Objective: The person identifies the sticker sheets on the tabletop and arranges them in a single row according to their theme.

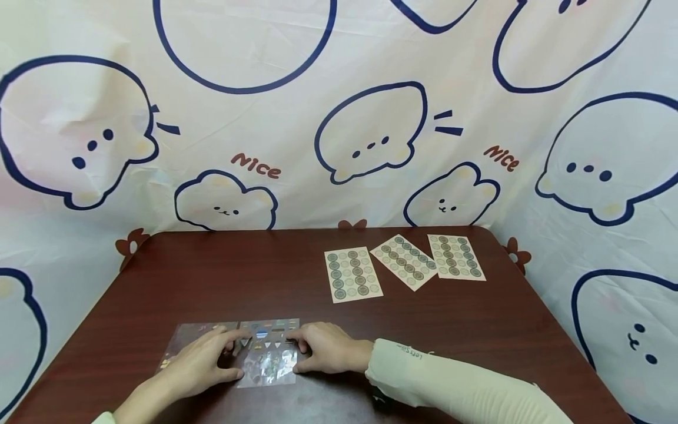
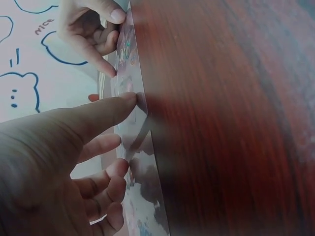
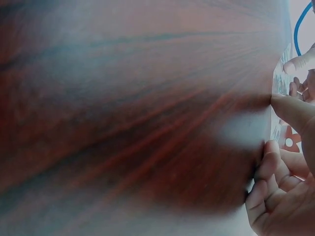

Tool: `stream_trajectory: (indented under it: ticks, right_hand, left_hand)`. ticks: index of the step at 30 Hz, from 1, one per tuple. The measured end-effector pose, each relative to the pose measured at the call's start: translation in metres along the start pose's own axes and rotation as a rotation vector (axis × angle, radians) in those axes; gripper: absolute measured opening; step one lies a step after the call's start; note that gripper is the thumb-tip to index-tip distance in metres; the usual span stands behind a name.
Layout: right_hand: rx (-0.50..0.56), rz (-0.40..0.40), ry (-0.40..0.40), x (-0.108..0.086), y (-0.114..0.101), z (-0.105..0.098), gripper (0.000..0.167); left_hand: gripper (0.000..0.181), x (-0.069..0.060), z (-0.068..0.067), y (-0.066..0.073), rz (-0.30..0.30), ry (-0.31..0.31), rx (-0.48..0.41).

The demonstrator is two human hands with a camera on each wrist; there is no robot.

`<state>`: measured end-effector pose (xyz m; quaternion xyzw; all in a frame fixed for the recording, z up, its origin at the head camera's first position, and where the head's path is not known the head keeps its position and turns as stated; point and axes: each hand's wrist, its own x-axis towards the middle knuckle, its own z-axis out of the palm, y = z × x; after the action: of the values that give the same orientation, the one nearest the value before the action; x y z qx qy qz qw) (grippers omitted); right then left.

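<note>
A clear sticker sheet (image 1: 267, 360) with small shiny stickers lies flat near the front of the table. My left hand (image 1: 203, 360) touches its left side, thumb and index finger spread apart. On the right side, my right hand (image 1: 328, 347) has its index finger and thumb on the sheet's edge, its other fingers bent under. A second clear sheet (image 1: 182, 334) with stickers lies partly beneath the left hand. The left wrist view shows the left thumb (image 2: 106, 115) laid on the film. In the right wrist view the right thumb (image 3: 293, 109) meets the sheet's edge.
Three paper sheets printed with rows of round marks lie at the back right of the brown table (image 1: 238, 271): a left one (image 1: 354, 274), a tilted middle one (image 1: 405, 261) and a right one (image 1: 457, 257). A cartoon-print cloth (image 1: 296, 129) hangs behind.
</note>
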<state>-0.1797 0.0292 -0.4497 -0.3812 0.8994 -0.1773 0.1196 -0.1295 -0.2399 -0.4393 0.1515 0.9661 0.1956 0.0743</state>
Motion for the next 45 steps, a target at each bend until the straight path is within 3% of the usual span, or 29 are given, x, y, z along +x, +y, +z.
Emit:
stream_trajectory:
  ticks: [6,15,20,30,45]
  right_hand:
    - [0.031,-0.01,0.01,0.001,0.002,-0.001,0.06]
    - [0.178,-0.08,0.033,0.0,0.011,-0.007,0.047]
    - [0.207,-0.068,0.062,0.001,0.016,-0.014,0.046]
    - [0.278,0.001,0.108,0.002,0.028,-0.027,0.041]
    - [0.31,0.022,0.171,-0.004,0.05,-0.046,0.04]
  left_hand:
    - [0.062,0.0,-0.002,0.002,0.027,0.031,0.036]
    - [0.045,0.002,-0.006,0.006,0.003,0.066,0.011]
    - [0.043,0.009,-0.008,0.011,-0.006,0.07,-0.008]
    - [0.035,0.026,-0.014,0.025,0.044,0.189,-0.034]
    - [0.031,0.054,-0.018,0.044,0.071,0.174,-0.073]
